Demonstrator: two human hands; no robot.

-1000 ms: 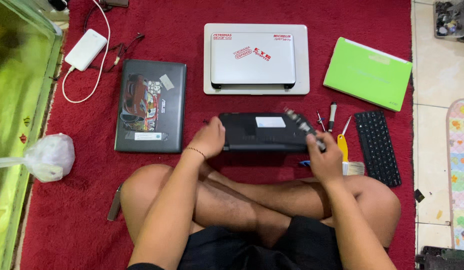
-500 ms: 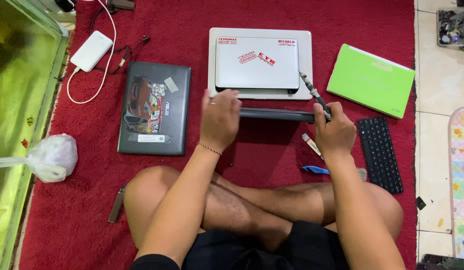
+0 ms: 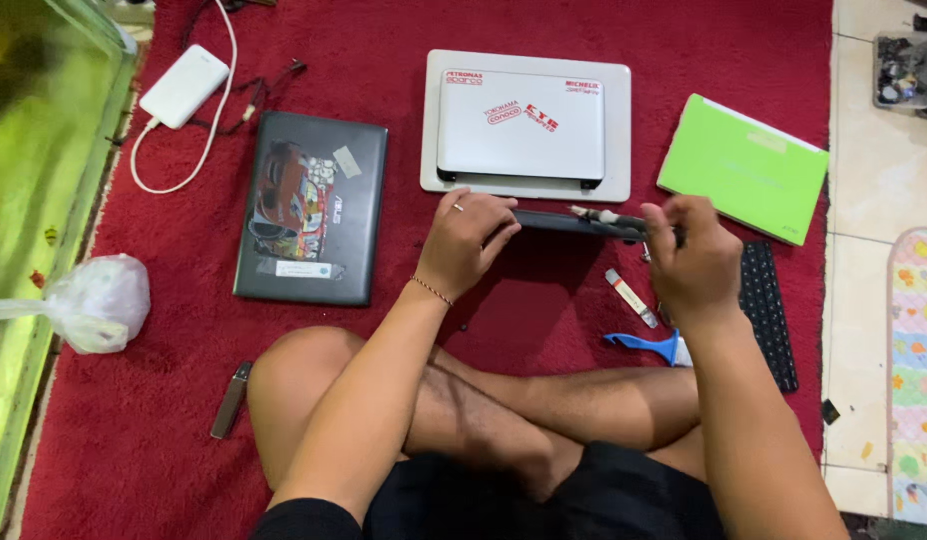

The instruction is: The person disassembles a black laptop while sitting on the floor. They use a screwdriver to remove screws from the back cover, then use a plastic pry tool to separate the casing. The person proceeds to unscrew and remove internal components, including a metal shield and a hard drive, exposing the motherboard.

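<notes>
1. Head camera is looking straight down at a person sitting cross-legged on a red carpet, with several small laptops lying around.
2. Left hand is gripping the left end of a dark netbook, fingers curling over its edge; a ring and a thin bracelet are showing.
3. Right hand is closing around the netbook's right end while also pinching a screwdriver, whose shaft is lying along the top edge of the netbook and pointing left.
4. Dark netbook is standing tilted on edge, seen nearly edge-on, just in front of the stacked white laptops.
5. White netbook with stickers is resting on a larger white laptop, just beyond the hands.
6. Black laptop with a car sticker is lying to the left, well apart from the hands.
7. Green netbook is lying to the right, and a loose black keyboard is sitting beside the right wrist.
8. Small white tool and a blue-handled tool are lying on the carpet below the right hand.
9. White power bank with a cable is lying at the top left, and a tied plastic bag is sitting at the left edge.
</notes>
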